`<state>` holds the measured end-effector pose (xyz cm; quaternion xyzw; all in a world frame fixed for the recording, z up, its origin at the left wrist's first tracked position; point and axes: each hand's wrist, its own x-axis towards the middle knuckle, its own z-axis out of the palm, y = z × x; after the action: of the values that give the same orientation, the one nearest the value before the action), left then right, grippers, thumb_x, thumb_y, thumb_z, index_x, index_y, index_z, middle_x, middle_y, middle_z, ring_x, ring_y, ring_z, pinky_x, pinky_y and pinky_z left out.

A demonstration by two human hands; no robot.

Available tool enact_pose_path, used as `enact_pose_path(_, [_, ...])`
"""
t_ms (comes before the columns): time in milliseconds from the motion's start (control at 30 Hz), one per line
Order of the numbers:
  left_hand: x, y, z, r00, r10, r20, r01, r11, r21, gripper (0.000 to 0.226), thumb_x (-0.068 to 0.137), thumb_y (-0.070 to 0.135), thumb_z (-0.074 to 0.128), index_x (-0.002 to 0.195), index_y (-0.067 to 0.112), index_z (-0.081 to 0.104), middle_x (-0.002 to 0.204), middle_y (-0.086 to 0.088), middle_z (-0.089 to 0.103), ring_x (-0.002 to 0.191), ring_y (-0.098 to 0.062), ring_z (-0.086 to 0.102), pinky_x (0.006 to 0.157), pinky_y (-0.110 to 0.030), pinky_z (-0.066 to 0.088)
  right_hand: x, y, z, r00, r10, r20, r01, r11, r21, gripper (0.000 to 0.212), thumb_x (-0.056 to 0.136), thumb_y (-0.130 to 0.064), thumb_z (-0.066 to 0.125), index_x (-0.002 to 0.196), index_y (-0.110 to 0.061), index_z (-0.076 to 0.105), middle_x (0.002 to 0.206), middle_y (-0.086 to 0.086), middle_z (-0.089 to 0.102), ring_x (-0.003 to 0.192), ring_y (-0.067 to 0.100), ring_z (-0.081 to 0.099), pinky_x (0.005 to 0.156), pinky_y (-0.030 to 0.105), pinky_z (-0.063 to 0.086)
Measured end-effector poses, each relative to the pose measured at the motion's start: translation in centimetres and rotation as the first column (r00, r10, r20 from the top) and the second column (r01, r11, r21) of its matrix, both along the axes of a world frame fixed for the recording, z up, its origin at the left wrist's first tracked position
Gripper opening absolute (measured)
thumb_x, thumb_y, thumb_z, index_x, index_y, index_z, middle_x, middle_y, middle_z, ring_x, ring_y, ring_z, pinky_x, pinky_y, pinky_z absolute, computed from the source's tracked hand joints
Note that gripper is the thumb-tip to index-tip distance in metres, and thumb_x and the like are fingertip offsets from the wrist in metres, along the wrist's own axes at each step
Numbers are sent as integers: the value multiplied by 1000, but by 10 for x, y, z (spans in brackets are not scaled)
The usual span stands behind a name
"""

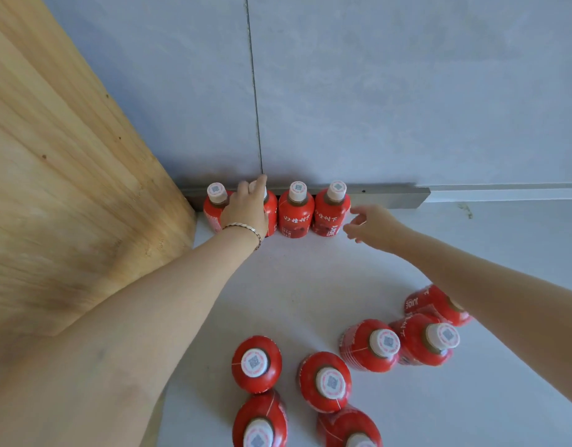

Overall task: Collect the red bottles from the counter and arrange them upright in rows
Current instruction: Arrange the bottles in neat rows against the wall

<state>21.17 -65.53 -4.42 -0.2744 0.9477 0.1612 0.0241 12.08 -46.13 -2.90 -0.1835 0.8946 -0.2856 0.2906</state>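
Note:
Several red bottles with white caps stand upright in a row against the back wall. My left hand (247, 209) grips the second bottle (271, 208) of that row, next to the corner bottle (213, 206). The third bottle (296, 211) and the fourth bottle (331, 209) stand to its right. My right hand (371, 225) hovers with fingers apart just right of the fourth bottle, not touching it. Several more red bottles stand loose at the front, among them one (256, 364) at the front middle and one (371, 345) further right; another bottle (434, 303) lies partly under my right forearm.
A wooden panel (68, 188) walls off the left side. A grey wall (375, 91) with a metal strip (391, 196) along its foot closes the back. The white counter (310, 285) stretches between the row and the loose bottles and on to the right.

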Motion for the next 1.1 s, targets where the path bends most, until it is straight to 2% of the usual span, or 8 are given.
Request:
enact_pose_path(167, [44, 51, 34, 978, -174, -114, 169, 984, -51, 47, 85, 15, 55, 130, 11, 44, 129, -17, 44, 112, -38, 51, 89, -42, 45, 69, 49, 33, 903, 423, -76, -359, 840, 406, 41, 85, -52, 55, 116, -24, 54, 89, -1, 65, 83, 18, 54, 76, 27, 41])
enact_pose_path(233, [71, 73, 48, 967, -230, 106, 235, 971, -36, 40, 89, 28, 51, 126, 14, 45, 128, -12, 47, 113, -34, 53, 86, -41, 47, 96, 66, 41, 844, 536, -10, -457, 729, 509, 50, 82, -60, 52, 118, -26, 46, 80, -5, 57, 78, 18, 53, 70, 29, 42])
enact_pose_path(300, [96, 85, 53, 890, -233, 392, 251, 968, 6, 43, 90, 42, 46, 124, 16, 48, 129, -8, 53, 117, -30, 54, 90, -38, 46, 111, 76, 38, 808, 589, 20, -493, 656, 571, 53, 83, -55, 53, 124, -24, 41, 98, 2, 62, 85, 22, 56, 74, 32, 48])
enact_pose_path(467, [139, 95, 45, 672, -185, 717, 164, 981, 101, 44, 81, 42, 57, 115, 14, 56, 115, -4, 65, 107, -26, 62, 85, -30, 48, 111, 76, 24, 864, 503, 1, -435, 747, 502, 46, 84, -40, 58, 125, -24, 44, 110, 3, 60, 88, 17, 51, 73, 27, 46])
enact_pose_path(567, [144, 87, 36, 815, -129, 565, 43, 986, 164, 24, 81, 33, 58, 96, 14, 51, 109, -7, 65, 103, -29, 61, 81, -32, 48, 107, 67, 20, 889, 456, -38, -391, 801, 453, 45, 85, -41, 57, 125, -26, 43, 121, 3, 60, 99, 20, 58, 81, 30, 54])
enact_pose_path(700, [141, 57, 24, 965, 100, 241, -167, 946, 277, 29, 82, 34, 59, 72, 17, 37, 68, -2, 52, 73, -28, 53, 59, -28, 36, 106, 50, 18, 915, 386, -118, -313, 863, 396, 45, 87, -40, 57, 127, -23, 42, 118, 6, 62, 95, 21, 60, 81, 33, 55])
enact_pose_path(867, [112, 29, 16, 973, 227, -51, -206, 944, 259, 24, 80, 27, 65, 81, 16, 43, 79, -5, 56, 75, -26, 52, 65, -28, 37, 97, 20, 18, 974, 191, -120, -167, 968, 185, 40, 87, -31, 60, 122, -17, 46, 117, 9, 60, 87, 21, 53, 76, 34, 51])
enact_pose_path(1100, [80, -5, -3, 920, 365, -143, -325, 915, 240, 30, 83, 25, 64, 104, 6, 54, 104, -19, 63, 99, -38, 58, 77, -39, 47, 86, -40, 6, 983, 110, -150, -109, 994, 12, 33, 85, -26, 61, 113, -11, 50, 110, 12, 61, 95, 31, 59, 80, 40, 52])
